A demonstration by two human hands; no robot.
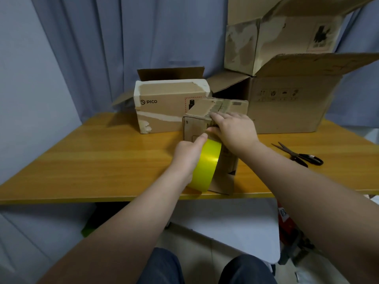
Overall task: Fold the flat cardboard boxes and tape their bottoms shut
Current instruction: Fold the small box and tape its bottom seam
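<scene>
A small cardboard box stands on the wooden table, its taped face turned up. My right hand lies flat over the box's near top edge, fingers straight, pressing tape down onto it. My left hand grips a yellow tape roll held against the box's front face, thumb pointing up along the roll. The strip between roll and box is hidden by my hands.
A PICO box stands behind the small box. A big open box sits at the right with another box stacked behind it. Black scissors lie on the table at the right. Blue curtains hang behind.
</scene>
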